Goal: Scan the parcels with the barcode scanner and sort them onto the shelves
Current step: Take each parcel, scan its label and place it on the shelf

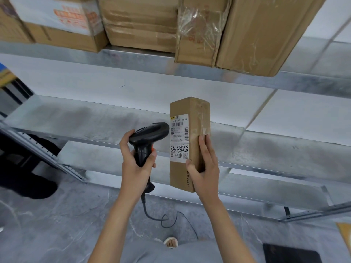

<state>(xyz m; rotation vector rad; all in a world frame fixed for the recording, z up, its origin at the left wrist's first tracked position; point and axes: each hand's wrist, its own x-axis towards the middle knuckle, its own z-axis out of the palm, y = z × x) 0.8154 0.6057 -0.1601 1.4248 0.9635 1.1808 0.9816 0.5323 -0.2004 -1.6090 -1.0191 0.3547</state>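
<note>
Parcel (190, 143) upright in front of the empty middle shelf (85, 118), clamped in right hand (206, 168), label (179, 137) facing barcode scanner (148, 137). Left hand (135, 164) wrapped tight round scanner grip. Probably best to aim squarely at the barcode and keep both steady.

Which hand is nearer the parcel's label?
Right. The right hand grips the parcel, thumb beside the label; the left hand holds the scanner apart from it.

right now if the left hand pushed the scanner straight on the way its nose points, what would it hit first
Most likely the label on the parcel in the right hand. The scanner in the left hand points right at it, nose almost touching, though depth is unclear.
</note>
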